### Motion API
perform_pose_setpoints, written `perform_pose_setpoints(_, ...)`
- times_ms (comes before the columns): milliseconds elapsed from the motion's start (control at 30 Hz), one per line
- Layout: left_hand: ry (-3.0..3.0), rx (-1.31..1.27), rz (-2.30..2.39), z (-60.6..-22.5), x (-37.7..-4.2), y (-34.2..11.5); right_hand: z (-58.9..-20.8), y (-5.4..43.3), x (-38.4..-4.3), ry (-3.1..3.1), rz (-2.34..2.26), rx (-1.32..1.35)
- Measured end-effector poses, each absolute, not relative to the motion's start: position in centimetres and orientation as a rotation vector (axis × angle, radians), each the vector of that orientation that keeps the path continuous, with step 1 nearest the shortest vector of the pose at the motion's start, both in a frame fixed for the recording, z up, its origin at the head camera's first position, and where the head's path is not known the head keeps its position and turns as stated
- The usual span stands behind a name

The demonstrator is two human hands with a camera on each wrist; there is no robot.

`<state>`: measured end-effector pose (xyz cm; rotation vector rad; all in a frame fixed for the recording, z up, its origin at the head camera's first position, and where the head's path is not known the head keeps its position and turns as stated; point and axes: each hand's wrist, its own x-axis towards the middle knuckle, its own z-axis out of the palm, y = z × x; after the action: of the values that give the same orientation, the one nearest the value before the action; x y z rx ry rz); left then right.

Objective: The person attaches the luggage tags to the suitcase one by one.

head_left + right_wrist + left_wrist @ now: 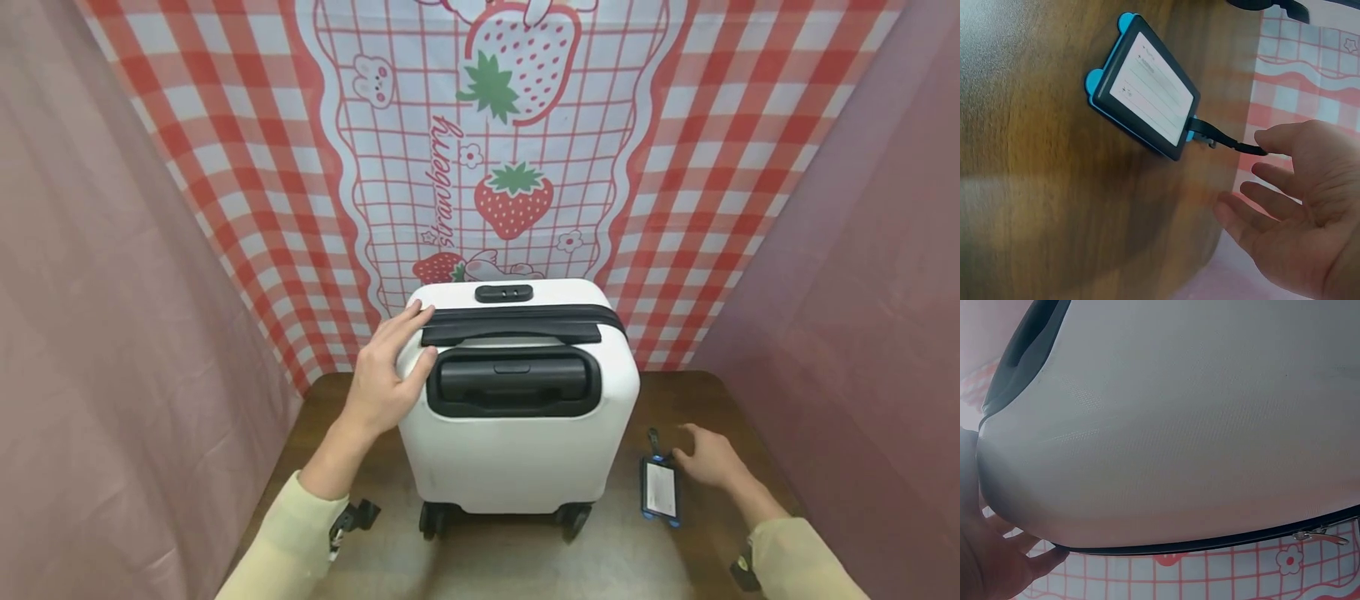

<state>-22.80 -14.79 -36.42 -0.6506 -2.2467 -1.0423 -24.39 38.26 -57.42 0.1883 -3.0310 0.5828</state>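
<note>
A brown table (517, 567) bears a white suitcase (517, 467), standing upright at centre. Left hand (378, 379): spread wide, resting against the suitcase's upper left corner. Right hand (716, 458): grip wide, fingers parted. Luggage tag (660, 487): on the table, right of the suitcase; strap (655, 440) points far, near the right thumb; contact cannot be determined.
</note>
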Motion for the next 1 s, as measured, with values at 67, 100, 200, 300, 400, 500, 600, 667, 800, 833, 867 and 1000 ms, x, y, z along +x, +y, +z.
perform_pose_setpoints(67, -2.255, -0.654, -1.039, -36.6, -22.8, -14.7, -57.8, 38.1, -24.4, -3.049, 0.596, 0.182)
perform_pose_setpoints(100, -2.258, -0.652, -1.039, -36.6, -22.8, -14.7, -58.0, 38.0, -24.5, -3.057, 0.602, 0.178)
perform_pose_setpoints(200, -2.259, -0.652, -1.046, -36.8, -22.9, -14.7, -58.5, 37.8, -24.7, -3.075, 0.630, 0.171)
perform_pose_setpoints(300, -2.258, -0.652, -1.051, -36.8, -23.0, -14.6, -58.8, 37.6, -24.9, -3.077, 0.639, 0.157)
perform_pose_setpoints(400, -2.265, -0.646, -1.048, -36.9, -23.0, -14.6, -59.3, 37.5, -24.9, -3.091, 0.647, 0.134)
perform_pose_setpoints(500, -2.272, -0.637, -1.045, -36.9, -23.0, -14.6, -59.8, 37.5, -25.0, -3.118, 0.656, 0.108)
perform_pose_setpoints(600, -2.270, -0.633, -1.046, -36.9, -23.1, -14.5, -60.4, 37.6, -25.2, -3.143, 0.684, 0.074)
perform_pose_setpoints(667, -2.266, -0.631, -1.044, -37.0, -23.1, -14.5, -60.8, 37.7, -25.3, -3.145, 0.699, 0.058)
perform_pose_setpoints(800, -2.253, -0.632, -1.044, -37.0, -23.1, -14.5, -61.6, 37.5, -25.5, -3.131, 0.722, 0.050)
perform_pose_setpoints(833, -2.250, -0.634, -1.045, -37.0, -23.1, -14.5, -61.8, 37.5, -25.5, -3.126, 0.717, 0.056)
perform_pose_setpoints(867, -2.246, -0.636, -1.047, -37.1, -23.1, -14.5, -62.0, 37.5, -25.5, -3.121, 0.722, 0.055)
perform_pose_setpoints(1000, -2.228, -0.645, -1.054, -37.2, -23.2, -14.5, -62.6, 37.3, -25.7, -3.095, 0.734, 0.041)
